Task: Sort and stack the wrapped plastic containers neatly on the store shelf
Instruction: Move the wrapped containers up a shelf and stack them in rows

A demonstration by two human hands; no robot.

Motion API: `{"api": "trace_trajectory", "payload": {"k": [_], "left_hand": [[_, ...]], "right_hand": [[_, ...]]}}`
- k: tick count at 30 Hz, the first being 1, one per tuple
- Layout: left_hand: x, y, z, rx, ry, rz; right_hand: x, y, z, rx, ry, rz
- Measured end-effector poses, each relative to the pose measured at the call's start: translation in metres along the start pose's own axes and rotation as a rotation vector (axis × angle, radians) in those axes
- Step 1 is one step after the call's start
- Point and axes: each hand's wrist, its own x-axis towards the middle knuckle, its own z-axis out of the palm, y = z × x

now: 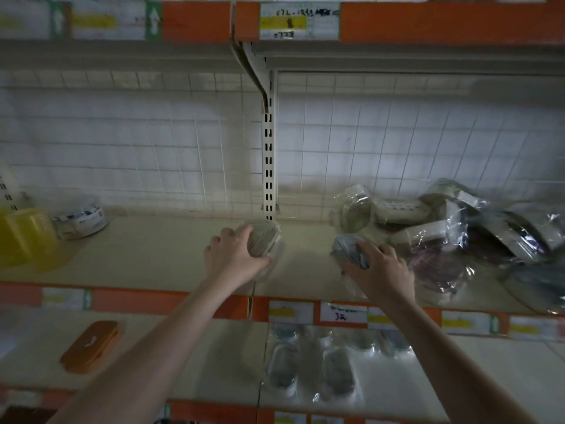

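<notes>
Left hand [235, 255] gripping a grey wrapped container [263, 238] on the middle shelf [153, 255]. Right hand [380, 270] gripping a bluish wrapped container [348, 249] just beside a jumbled pile of wrapped containers [443, 224]. Yellow tub [26, 234] far left. Orange case [90, 345] on lower shelf [198, 362].

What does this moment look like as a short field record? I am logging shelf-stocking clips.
left hand: grips a round grey container in clear wrap on the beige shelf
right hand: grips a second round grey wrapped container
unsorted pile: wrapped containers heaped at the shelf's right
far left: yellow plastic tub
lower shelf: orange oval case
</notes>
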Motion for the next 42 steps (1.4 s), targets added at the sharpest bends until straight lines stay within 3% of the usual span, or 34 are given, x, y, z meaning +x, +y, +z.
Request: {"api": "trace_trajectory", "payload": {"k": [10, 26, 33, 42], "left_hand": [[-0.095, 0.054, -0.001, -0.014, 0.075, -0.076], [-0.303, 0.187, 0.068, -0.054, -0.023, -0.193], [-0.318, 0.198, 0.117, -0.094, -0.133, -0.206], [-0.265, 0.201, 0.190, -0.077, -0.187, -0.185]], "right_hand": [[-0.075, 0.061, -0.045, 0.069, 0.025, -0.013], [-0.206, 0.265, -0.107, 0.066, -0.100, 0.034], [-0.211, 0.303, -0.078, 0.055, -0.160, 0.120], [-0.176, 0.324, -0.018, 0.025, -0.238, 0.244]]}}
